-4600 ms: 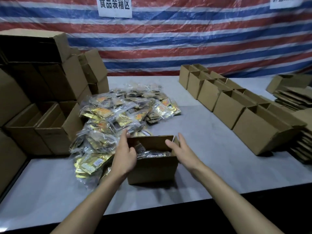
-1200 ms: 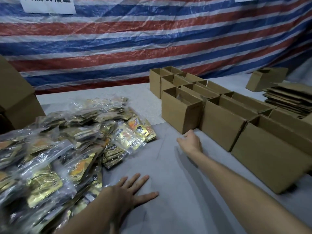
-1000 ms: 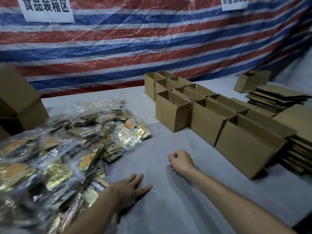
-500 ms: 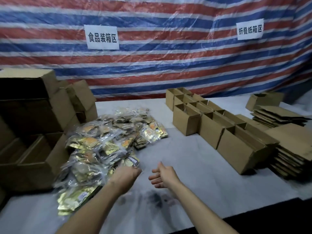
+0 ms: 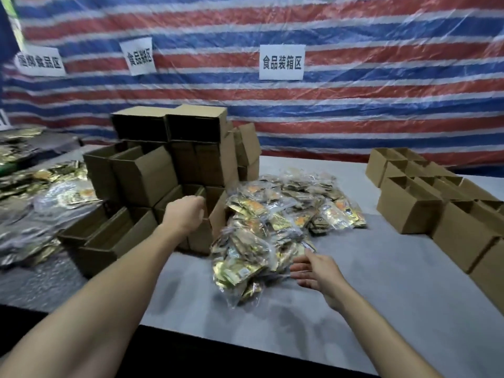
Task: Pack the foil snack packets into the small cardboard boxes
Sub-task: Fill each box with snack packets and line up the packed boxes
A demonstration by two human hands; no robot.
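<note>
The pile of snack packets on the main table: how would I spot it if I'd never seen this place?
Find the rightmost white sign on the striped tarp; below it is a grey table. The pile of foil snack packets lies mid-table, between stacked boxes and a row of open boxes. Unlike the packets far left, the right hand reaches its near edge.

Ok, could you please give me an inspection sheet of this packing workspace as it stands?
Surface: grey table, dark front edge.
Job's things: foil packets heaped mid-table; open small boxes in rows at right; stacked boxes at left.
Clutter: further packets spread at far left.
Hands: left hand curled against the stacked boxes, grip unclear; right hand open at the heap's near edge.
Cables: nothing seen.
Surroundings: striped tarp with paper signs.
</note>
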